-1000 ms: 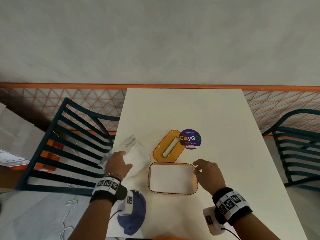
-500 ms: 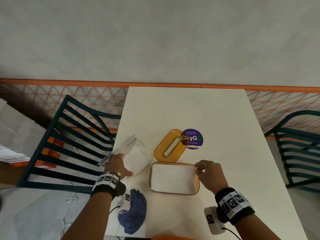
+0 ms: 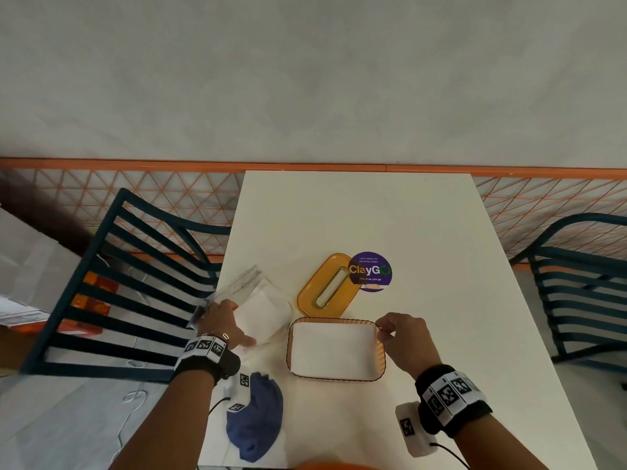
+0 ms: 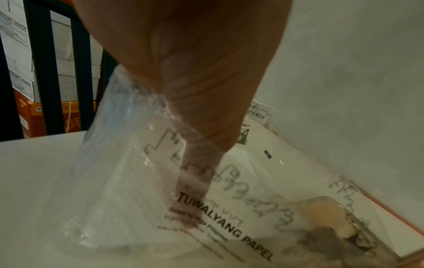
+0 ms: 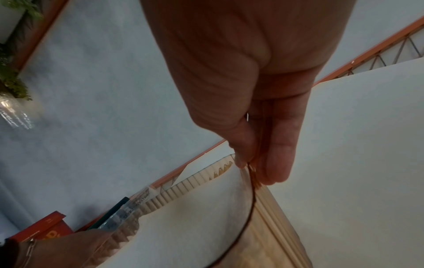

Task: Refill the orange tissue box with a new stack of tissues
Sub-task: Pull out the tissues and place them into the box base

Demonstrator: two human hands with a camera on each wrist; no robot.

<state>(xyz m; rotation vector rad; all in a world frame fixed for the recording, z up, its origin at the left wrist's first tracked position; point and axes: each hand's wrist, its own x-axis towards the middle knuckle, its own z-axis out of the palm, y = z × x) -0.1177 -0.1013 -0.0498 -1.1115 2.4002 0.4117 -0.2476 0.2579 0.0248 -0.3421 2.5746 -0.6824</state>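
Observation:
The orange tissue box base stands open near the table's front, and a white tissue stack fills it. My right hand pinches its far right rim between thumb and fingers; the right wrist view shows the fingertips on the ribbed rim. Left of the box lies a clear plastic tissue packet with white tissues inside. My left hand holds its left end. In the left wrist view a finger shows through the printed plastic. The orange slotted lid lies behind the box.
A purple round sticker sits beside the lid on the white table. A blue cloth lies at the front left edge. Dark slatted chairs stand left and right. A wall with orange trim is behind.
My left hand has shifted slightly toward me along the packet's left end, thumb now stretched across it. The right hand has stayed on the box rim.

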